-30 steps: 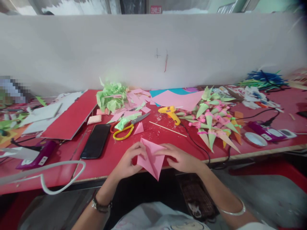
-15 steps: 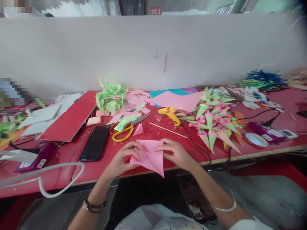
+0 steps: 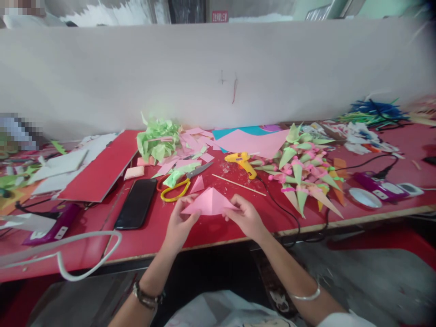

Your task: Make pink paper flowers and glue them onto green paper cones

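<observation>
A folded sheet of pink paper (image 3: 211, 202), now roughly triangular with a crease down its middle, is held above the red table's front part. My left hand (image 3: 182, 220) pinches its left corner, thumb on the near face. The right corner sits between the thumb and fingers of my right hand (image 3: 245, 215). Just beyond the sheet lies a small folded pink paper piece (image 3: 197, 184). Scissors with yellow handles (image 3: 175, 193) rest to the left of that piece, and a thin wooden stick (image 3: 238, 185) lies to its right.
A black phone (image 3: 136, 203) lies left of my hands. Behind them are a yellow glue gun (image 3: 241, 163) with a trailing cord, pink paper scraps (image 3: 195, 141) and crumpled green paper (image 3: 159, 138). Folded paper cones (image 3: 301, 175) pile up at right. A white partition (image 3: 190, 77) closes off the back.
The pink paper has gone from an opened, creased square to a folded triangle. Both hands have shifted to grip its left and right corners.
</observation>
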Available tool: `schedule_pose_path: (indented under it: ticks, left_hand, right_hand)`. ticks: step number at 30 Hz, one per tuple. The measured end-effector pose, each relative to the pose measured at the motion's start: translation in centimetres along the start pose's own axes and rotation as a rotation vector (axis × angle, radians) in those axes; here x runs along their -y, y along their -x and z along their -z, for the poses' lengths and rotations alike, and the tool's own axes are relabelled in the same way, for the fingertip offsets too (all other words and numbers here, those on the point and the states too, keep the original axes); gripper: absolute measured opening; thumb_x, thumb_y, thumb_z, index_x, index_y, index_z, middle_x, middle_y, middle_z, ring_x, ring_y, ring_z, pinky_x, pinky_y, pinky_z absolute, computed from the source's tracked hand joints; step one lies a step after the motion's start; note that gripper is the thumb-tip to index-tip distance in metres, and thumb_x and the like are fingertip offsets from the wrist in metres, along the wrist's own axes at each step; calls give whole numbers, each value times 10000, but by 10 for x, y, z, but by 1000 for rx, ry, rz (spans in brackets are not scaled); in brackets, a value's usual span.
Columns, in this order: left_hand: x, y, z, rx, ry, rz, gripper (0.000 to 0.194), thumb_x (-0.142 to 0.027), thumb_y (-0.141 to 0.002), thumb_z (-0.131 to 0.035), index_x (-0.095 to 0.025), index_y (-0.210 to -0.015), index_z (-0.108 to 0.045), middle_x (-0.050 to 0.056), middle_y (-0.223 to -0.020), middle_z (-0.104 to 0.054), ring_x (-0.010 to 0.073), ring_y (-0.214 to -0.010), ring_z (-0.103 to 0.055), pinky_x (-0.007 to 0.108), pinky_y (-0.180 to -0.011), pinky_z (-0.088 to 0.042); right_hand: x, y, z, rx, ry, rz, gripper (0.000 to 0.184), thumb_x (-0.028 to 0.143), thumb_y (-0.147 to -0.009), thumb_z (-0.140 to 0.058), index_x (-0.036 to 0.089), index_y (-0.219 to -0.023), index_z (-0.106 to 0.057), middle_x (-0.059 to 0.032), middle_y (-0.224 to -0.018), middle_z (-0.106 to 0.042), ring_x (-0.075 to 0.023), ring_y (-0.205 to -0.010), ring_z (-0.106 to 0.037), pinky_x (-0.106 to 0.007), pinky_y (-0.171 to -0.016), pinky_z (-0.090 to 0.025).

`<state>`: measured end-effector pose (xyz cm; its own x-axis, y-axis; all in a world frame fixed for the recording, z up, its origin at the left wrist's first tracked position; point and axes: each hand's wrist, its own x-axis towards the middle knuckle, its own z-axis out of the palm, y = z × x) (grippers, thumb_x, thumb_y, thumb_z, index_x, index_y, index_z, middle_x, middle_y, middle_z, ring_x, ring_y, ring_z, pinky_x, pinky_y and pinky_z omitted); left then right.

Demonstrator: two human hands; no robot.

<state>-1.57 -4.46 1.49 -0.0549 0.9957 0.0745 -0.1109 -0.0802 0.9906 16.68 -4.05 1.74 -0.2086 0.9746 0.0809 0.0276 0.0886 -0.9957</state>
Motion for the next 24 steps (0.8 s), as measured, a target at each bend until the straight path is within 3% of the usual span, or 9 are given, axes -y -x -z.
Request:
schedule_pose_path:
  ticks: [3, 6, 9, 14, 18, 20, 24]
  left_hand:
    - [2, 1, -12, -112, 251, 238, 430, -267, -578, -708, -192, -940, -488, 15, -912, -590, 109, -720, -588, 232, -636, -497]
    - [4, 3, -18, -153, 353, 351, 354, -294, -538, -736, -144, -798, -548, -13, -704, -606, 87, -613, -582, 227, -635, -503]
    - [9, 4, -17, -117, 211, 350, 279, -336, -567, -723, -110, -660, -587, -10, -576, -603, 99, -585, -586, 219, -645, -498]
    - [13, 3, -16, -80, 31, 314, 311, -392, -626, -673, -84, -658, -640, 19, -546, -626, 151, -597, -610, 257, -659, -500]
    - [10, 3, -20, -11, 37, 260, 313, -392, -662, -643, -86, -722, -652, 44, -624, -660, 165, -641, -619, 277, -680, -498]
    - [7, 3, -20, 24, -36, 218, 304, -392, -692, -611, -91, -702, -651, 47, -620, -662, 163, -630, -615, 268, -663, -492]
    - [0, 1, -17, 23, -265, 134, 264, -358, -708, -584, -110, -632, -632, 26, -548, -642, 152, -554, -591, 245, -587, -470]
  right_hand:
    - [-2, -2, -5, -12, -42, 11, 212, 311, -758, -546, 201, -690, -378, 69, -558, -481, -88, -500, -518, -236, -568, -433]
    - [-5, -3, -7, -58, -86, 29, 161, 289, -767, -536, 201, -774, -402, 66, -608, -495, -73, -492, -508, -238, -574, -443]
    - [-8, -3, -7, -63, -104, 42, 167, 281, -761, -540, 203, -838, -414, 56, -647, -517, -69, -495, -505, -237, -566, -450]
    - [-7, -4, -14, -158, -255, 7, 366, 264, -689, -623, 221, -1000, -436, 42, -690, -585, -88, -521, -558, -253, -587, -479]
    - [-5, -4, -24, -69, -306, -47, 190, 322, -683, -628, 159, -772, -590, -17, -650, -629, -148, -608, -609, -308, -662, -501]
    - [-4, -4, -28, -42, -280, -54, 195, 340, -700, -608, 147, -671, -609, -31, -616, -637, -166, -619, -616, -321, -672, -501]
    - [-6, -4, -30, -84, -231, -54, 179, 320, -698, -611, 145, -737, -619, -18, -616, -641, -143, -544, -590, -291, -598, -492]
